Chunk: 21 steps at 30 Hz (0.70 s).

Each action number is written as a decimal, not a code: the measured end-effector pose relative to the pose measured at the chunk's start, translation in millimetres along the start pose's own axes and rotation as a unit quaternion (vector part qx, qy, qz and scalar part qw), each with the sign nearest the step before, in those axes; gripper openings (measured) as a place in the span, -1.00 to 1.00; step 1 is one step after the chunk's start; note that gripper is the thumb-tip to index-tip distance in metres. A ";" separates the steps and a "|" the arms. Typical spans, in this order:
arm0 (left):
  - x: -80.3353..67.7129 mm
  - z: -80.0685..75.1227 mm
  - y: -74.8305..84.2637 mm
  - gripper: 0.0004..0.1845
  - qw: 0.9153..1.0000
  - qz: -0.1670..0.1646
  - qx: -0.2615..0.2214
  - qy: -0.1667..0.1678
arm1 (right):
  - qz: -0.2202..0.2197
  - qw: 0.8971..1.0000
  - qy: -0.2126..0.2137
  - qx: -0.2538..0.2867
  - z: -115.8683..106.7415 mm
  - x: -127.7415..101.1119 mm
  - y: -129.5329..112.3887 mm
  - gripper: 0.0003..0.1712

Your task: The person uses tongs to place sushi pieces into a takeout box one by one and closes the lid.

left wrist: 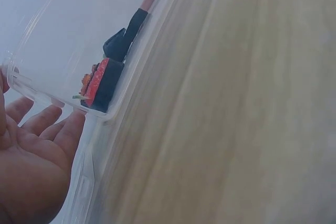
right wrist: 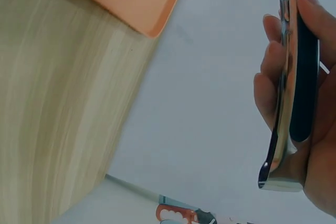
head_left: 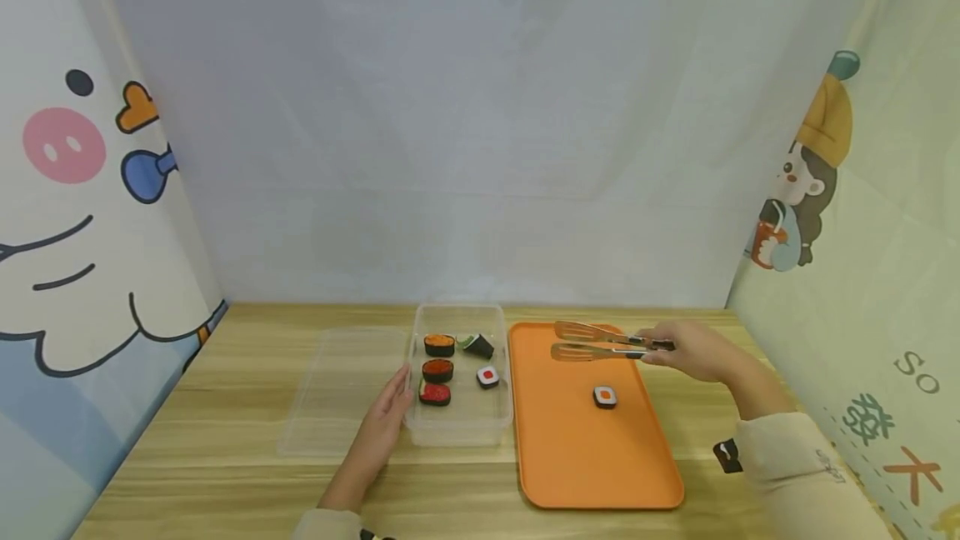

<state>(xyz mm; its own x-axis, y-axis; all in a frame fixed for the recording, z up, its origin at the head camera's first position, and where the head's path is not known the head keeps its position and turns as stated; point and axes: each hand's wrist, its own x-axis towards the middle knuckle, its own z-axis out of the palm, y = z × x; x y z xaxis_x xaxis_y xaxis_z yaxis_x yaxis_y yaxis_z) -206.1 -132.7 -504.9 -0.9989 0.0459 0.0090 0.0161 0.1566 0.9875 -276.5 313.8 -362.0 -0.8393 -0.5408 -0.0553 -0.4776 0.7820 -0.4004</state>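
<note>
My right hand (head_left: 693, 350) grips a pair of metal tongs (head_left: 592, 342) with dark handle grips, above the far part of an orange tray (head_left: 592, 457). The slotted tong ends stand apart with nothing between them. On the tray lies one sushi roll piece with an orange centre (head_left: 604, 397). My left hand (head_left: 386, 415) rests with its fingers against the left side of a clear plastic container (head_left: 461, 436). Inside the container are several toy sushi pieces: roe-topped ones (head_left: 438, 371) in a left column, a dark-wrapped piece (head_left: 478, 346) and a red-centred roll (head_left: 487, 377).
A clear flat lid (head_left: 322, 398) lies on the wooden table (head_left: 217, 440) left of the container. The tray stands directly right of the container. Pale curtains (head_left: 465, 123) enclose the back and sides, with cartoon prints on the side ones.
</note>
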 end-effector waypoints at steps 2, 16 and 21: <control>-0.6 0.0 0.7 -0.42 1.000 0.000 0.000 0.000 | 0.007 1.000 -0.005 -0.004 1.3 -7.1 5.0 -0.46; -1.2 1.3 0.7 -0.41 1.000 0.010 -0.019 -0.002 | 0.054 0.997 -0.053 0.035 24.6 -43.1 50.7 -0.39; -1.3 1.4 -0.9 -0.41 1.000 0.009 -0.012 -0.001 | 0.048 0.997 -0.049 0.034 31.7 -47.9 57.7 -0.40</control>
<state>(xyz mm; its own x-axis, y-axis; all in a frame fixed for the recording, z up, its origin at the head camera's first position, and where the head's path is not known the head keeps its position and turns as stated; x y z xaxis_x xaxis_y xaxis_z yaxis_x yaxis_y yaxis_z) -204.8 -131.6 -506.0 -0.9983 0.0509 0.0274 0.0340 0.1322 0.9906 -255.6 374.9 -411.4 -0.8499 -0.4939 -0.1838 -0.3741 0.8111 -0.4496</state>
